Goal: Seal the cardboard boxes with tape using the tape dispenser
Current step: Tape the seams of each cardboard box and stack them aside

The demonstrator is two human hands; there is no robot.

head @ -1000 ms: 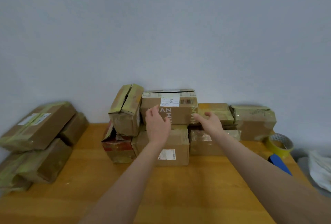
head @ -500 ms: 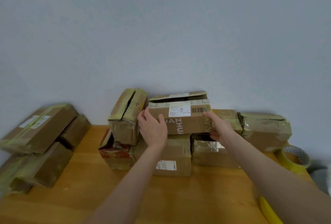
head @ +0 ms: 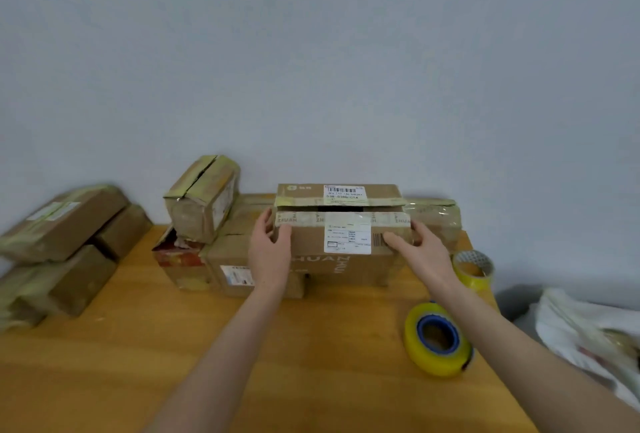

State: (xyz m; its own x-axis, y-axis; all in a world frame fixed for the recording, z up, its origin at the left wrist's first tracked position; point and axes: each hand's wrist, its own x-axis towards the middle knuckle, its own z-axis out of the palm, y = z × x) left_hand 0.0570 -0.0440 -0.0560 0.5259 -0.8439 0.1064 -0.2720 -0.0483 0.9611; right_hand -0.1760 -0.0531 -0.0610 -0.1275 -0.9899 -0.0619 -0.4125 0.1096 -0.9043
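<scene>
The left hand (head: 270, 252) and right hand (head: 420, 252) are gripping the box (head: 341, 264) by its two ends, fingers curling round the corners, near the table's (head: 311, 363) back edge. It is looking light and stiff; its top flaps are gaping, so end grips are probably suiting it.

Packing room: taped parcels (head: 62, 224), table (head: 173, 346)
</scene>
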